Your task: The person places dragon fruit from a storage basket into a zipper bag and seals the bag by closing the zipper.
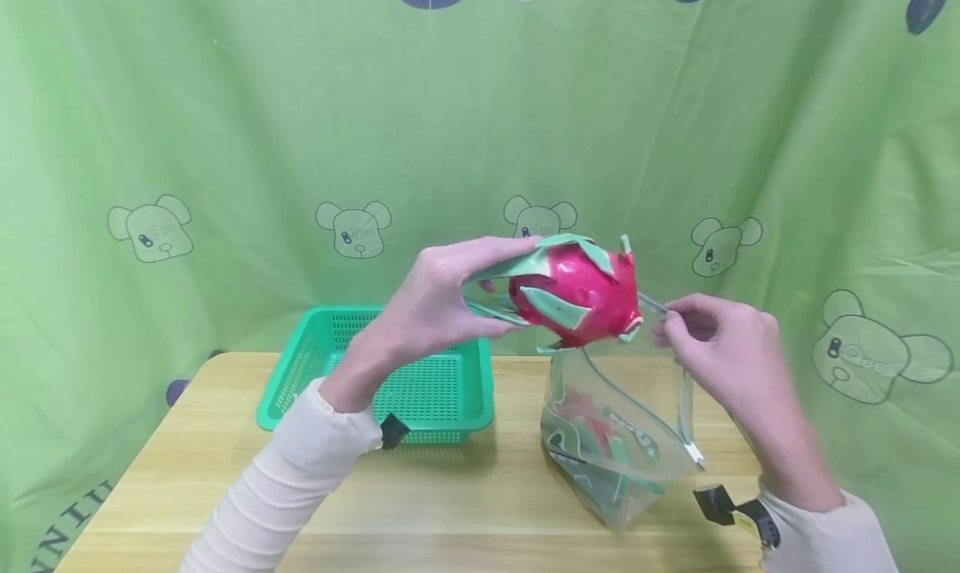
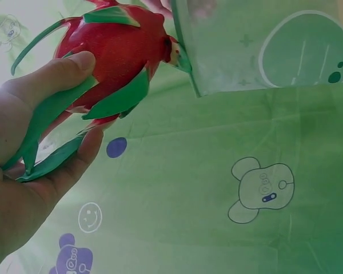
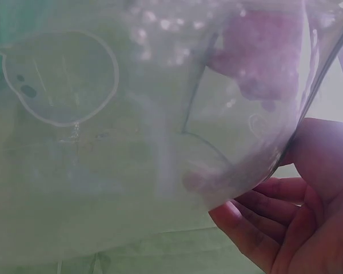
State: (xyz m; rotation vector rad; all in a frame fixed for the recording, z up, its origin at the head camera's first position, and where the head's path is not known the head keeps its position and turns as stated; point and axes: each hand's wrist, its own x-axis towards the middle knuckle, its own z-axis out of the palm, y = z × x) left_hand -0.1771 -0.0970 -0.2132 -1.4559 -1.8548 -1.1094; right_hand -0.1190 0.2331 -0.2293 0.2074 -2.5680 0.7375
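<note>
A pink-red dragon fruit [image 1: 581, 294] with green scales is in my left hand [image 1: 435, 298], thumb and fingers gripping its leafy end. In the left wrist view the thumb lies on the side of the dragon fruit [image 2: 117, 54]. The fruit hangs above and slightly left of the mouth of a clear zip bag [image 1: 600, 439]. My right hand [image 1: 723, 339] pinches the rim of this bag, whose mouth gapes. Something pink and green shows through the bag's wall in its lower part. Seen from the right wrist, the printed bag [image 3: 137, 171] fills most of the view beside the right fingers [image 3: 228, 220].
A green plastic basket [image 1: 480, 406] with perforated walls stands at the left back of the wooden table [image 1: 420, 506], behind my left forearm. A green curtain [image 1: 450, 123] with bear prints hangs behind. A white slider [image 1: 694, 453] sits on the bag's zip.
</note>
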